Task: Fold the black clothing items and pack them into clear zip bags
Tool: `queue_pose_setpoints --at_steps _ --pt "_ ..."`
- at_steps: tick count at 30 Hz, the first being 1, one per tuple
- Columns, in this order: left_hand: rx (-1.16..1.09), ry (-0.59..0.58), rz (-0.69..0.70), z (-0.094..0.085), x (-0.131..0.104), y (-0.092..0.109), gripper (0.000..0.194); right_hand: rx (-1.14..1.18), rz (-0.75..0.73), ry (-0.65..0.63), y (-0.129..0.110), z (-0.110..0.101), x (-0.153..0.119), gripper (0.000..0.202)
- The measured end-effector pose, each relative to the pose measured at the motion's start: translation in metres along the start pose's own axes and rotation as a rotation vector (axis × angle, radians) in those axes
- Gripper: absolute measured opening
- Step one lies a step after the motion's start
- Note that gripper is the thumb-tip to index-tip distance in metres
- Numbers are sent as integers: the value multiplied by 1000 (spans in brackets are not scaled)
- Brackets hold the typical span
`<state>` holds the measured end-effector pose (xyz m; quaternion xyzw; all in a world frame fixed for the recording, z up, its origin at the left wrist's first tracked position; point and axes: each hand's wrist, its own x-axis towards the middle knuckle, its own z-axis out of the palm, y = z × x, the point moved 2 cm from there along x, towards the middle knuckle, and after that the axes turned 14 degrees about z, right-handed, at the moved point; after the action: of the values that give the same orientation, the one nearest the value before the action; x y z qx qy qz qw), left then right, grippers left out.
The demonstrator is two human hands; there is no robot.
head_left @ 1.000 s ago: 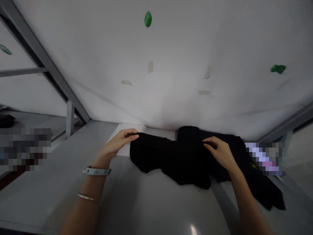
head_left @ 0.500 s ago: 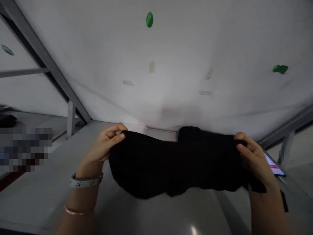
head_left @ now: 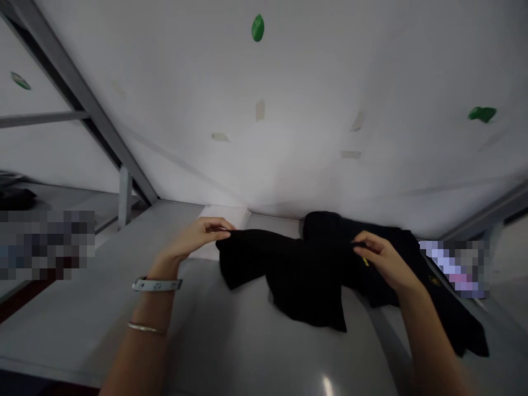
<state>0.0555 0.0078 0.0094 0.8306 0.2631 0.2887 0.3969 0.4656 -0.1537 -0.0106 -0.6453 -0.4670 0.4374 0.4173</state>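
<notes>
A black cloth (head_left: 305, 275) hangs stretched between my two hands above the grey table. My left hand (head_left: 208, 234) pinches its upper left corner between thumb and fingers. At the upper right corner, my right hand (head_left: 377, 253) grips the cloth the same way. The lower edge droops unevenly, with a notch near the left. Behind it and to the right lies a dark garment (head_left: 416, 275) with small yellow marks, partly covered by the cloth and my right arm.
White sheets (head_left: 210, 214) lie at the back of the grey table (head_left: 124, 264), against the white wall (head_left: 297, 82) with green stickers. Metal frame bars (head_left: 86, 104) slope at the left. A blurred-out screen-like object (head_left: 454, 269) is at the right.
My hands have come closer together, the right one moving left and the left one slightly right. The cloth is narrower between them, and more of the dark garment behind now shows.
</notes>
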Motion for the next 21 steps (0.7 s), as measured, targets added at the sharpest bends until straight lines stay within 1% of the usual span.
queue_pose_setpoints --at_steps 1,3,4,5,6,7,8,10,12,13,14,16,18,19,21 --pt "-35 -93 12 -2 -4 1 18 -37 33 -147 1 -3 -5 22" --pt "-76 -324 25 -5 -10 3 16 -144 93 -439 2 -6 -13 22" --pt "-75 -438 19 -5 -13 4 16 -204 116 -550 3 -6 -16 22" --pt "-62 -532 2 -6 -15 4 16 -258 129 -625 3 -6 -18 24" --pt "-43 -595 -22 -6 -16 5 16 -300 135 -673 2 -5 -20 26" --pt "-21 -624 -43 -5 -16 5 17 -332 136 -704 1 -4 -20 28" --pt "7 -625 -58 -5 -15 6 19 -353 131 -720 -1 -2 -21 31" --pt "96 -566 -80 -3 -13 7 28 -358 110 -697 -8 3 -21 37" --pt "233 -476 -115 -2 -11 7 40 -345 61 -600 -16 14 -20 41" --pt "312 -445 -147 0 -10 5 45 -346 22 -536 -19 24 -21 42" --pt "391 -432 -187 2 -9 4 47 -360 -33 -471 -23 36 -21 43" --pt "535 -446 -268 8 -8 -1 46 -453 -177 -375 -26 69 -25 44" --pt "658 -477 -321 15 -7 -4 40 -604 -317 -329 -23 108 -30 55" --pt "708 -488 -334 19 -6 -5 37 -694 -363 -333 -19 126 -32 60" --pt "785 -504 -344 25 -4 -6 32 -844 -395 -313 -8 156 -35 63"
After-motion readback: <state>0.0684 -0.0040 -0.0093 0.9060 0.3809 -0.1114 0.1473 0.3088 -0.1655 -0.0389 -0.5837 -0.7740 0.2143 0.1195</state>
